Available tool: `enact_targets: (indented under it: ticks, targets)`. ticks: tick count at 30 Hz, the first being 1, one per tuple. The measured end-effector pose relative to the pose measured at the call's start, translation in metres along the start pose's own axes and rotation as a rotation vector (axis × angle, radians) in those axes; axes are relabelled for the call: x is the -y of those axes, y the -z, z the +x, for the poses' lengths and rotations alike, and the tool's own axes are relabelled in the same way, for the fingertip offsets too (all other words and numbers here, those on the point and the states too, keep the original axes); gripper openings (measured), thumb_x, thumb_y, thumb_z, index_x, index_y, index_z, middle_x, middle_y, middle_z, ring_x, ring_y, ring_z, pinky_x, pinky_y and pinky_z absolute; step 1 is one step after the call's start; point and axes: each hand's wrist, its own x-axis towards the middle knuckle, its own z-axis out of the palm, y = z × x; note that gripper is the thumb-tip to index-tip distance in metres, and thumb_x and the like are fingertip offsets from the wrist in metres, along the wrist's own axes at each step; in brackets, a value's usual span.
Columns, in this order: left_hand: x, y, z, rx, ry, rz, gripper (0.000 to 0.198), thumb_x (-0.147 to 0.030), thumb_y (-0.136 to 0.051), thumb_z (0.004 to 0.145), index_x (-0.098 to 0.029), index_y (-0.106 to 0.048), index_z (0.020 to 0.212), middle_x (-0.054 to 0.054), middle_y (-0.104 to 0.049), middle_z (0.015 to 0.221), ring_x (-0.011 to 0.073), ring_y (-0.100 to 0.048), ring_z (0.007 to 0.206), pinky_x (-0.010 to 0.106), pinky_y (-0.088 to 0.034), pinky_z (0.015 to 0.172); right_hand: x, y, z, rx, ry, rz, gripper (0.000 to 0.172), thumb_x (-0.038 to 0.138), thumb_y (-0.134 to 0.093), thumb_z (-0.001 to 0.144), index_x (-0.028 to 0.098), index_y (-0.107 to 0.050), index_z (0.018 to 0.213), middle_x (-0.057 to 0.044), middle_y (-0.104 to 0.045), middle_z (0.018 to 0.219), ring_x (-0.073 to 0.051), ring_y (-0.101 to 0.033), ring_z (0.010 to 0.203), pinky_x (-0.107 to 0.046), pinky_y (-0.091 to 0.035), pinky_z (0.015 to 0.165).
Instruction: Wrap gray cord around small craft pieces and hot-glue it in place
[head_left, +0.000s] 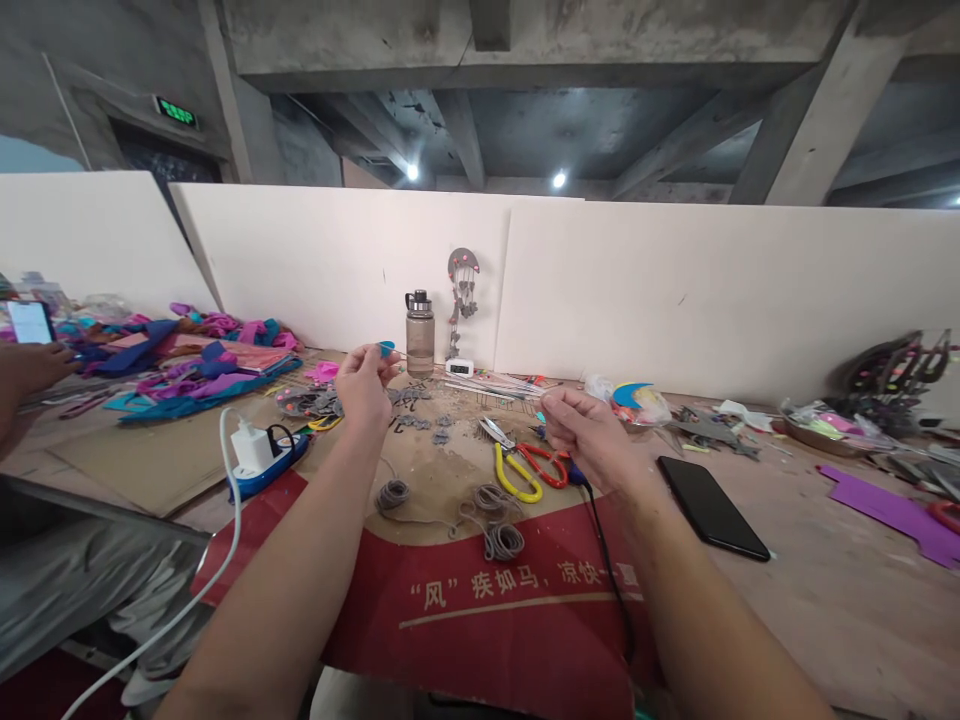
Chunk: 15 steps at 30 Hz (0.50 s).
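My left hand (365, 388) is raised over the table, its fingertips pinched on a small blue piece (387, 348). A thin strand seems to run from this piece toward the right. Across from it, my right hand (589, 428) is closed in a pinch; what lies between its fingertips is too fine to make out. Below the right hand are red-handled scissors (546, 466) and yellow-handled scissors (517, 475). Coils of grey cord (502, 540) lie on the red printed sheet and brown paper between my forearms. Small grey cut pieces (441, 432) are scattered beyond them.
A water bottle (420, 335) and small white clock (459, 368) stand by the white partition (337, 260), near a hanging grey moon ornament (463, 265). A black phone (712, 507) lies right; a blue power strip (270, 470) left. Another person's hand (34, 368) is at far left.
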Motion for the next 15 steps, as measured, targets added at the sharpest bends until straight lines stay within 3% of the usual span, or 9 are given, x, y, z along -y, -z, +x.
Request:
enact_targets:
  ticks: [3, 7, 9, 11, 13, 15]
  targets:
    - [0.002, 0.000, 0.000, -0.010, -0.012, -0.024, 0.020, -0.028, -0.068, 0.066, -0.016, -0.056, 0.075, -0.003, -0.058, 0.062, 0.0094, -0.062, 0.058, 0.017, -0.046, 0.049, 0.012, 0.007, -0.011, 0.138, -0.086, 0.003, 0.031, 0.048, -0.066, 0.074, 0.019, -0.057, 0.075, 0.009, -0.030, 0.054, -0.004, -0.021, 0.044, -0.018, -0.018, 0.040]
    - [0.003, -0.007, -0.011, 0.083, 0.006, 0.015, 0.023, -0.031, -0.070, 0.065, -0.016, -0.058, 0.079, -0.004, -0.057, 0.061, 0.0086, -0.059, 0.054, 0.016, -0.041, 0.044, 0.013, 0.008, -0.018, 0.472, -0.354, -0.438, 0.030, 0.046, -0.054, 0.083, 0.017, -0.060, 0.077, -0.001, -0.057, 0.068, -0.009, -0.047, 0.053, -0.021, -0.037, 0.048]
    - [0.002, -0.011, -0.016, 0.163, 0.051, 0.007, 0.024, -0.031, -0.072, 0.065, -0.016, -0.059, 0.079, -0.004, -0.056, 0.058, 0.0091, -0.059, 0.053, 0.016, -0.038, 0.042, 0.007, 0.013, -0.013, 0.355, -0.308, -0.805, 0.034, 0.042, -0.047, 0.087, 0.016, -0.060, 0.071, -0.004, -0.061, 0.070, -0.013, -0.054, 0.063, -0.024, -0.041, 0.058]
    - [0.002, -0.014, -0.021, 0.239, 0.097, -0.020, 0.024, -0.030, -0.073, 0.064, -0.016, -0.059, 0.077, -0.005, -0.055, 0.055, 0.0094, -0.058, 0.053, 0.016, -0.037, 0.042, -0.002, 0.023, -0.005, 0.045, -0.183, -1.145, 0.035, 0.038, -0.042, 0.089, 0.016, -0.061, 0.070, -0.007, -0.064, 0.072, -0.016, -0.057, 0.069, -0.026, -0.041, 0.063]
    - [0.002, -0.017, -0.026, 0.309, 0.129, -0.041, 0.024, -0.030, -0.074, 0.064, -0.016, -0.059, 0.077, -0.004, -0.055, 0.055, 0.0095, -0.059, 0.053, 0.016, -0.036, 0.042, -0.015, 0.037, 0.003, -0.202, -0.142, -1.342, 0.032, 0.034, -0.041, 0.089, 0.014, -0.064, 0.080, -0.012, -0.067, 0.082, -0.020, -0.061, 0.078, -0.029, -0.042, 0.069]
    - [0.004, -0.019, -0.032, 0.378, 0.147, -0.043, 0.022, -0.030, -0.073, 0.065, -0.015, -0.060, 0.076, -0.002, -0.058, 0.057, 0.0096, -0.059, 0.054, 0.017, -0.037, 0.043, -0.029, 0.051, 0.008, -0.259, -0.162, -1.412, 0.027, 0.030, -0.047, 0.085, 0.011, -0.065, 0.094, -0.016, -0.068, 0.090, -0.024, -0.063, 0.086, -0.032, -0.044, 0.074]
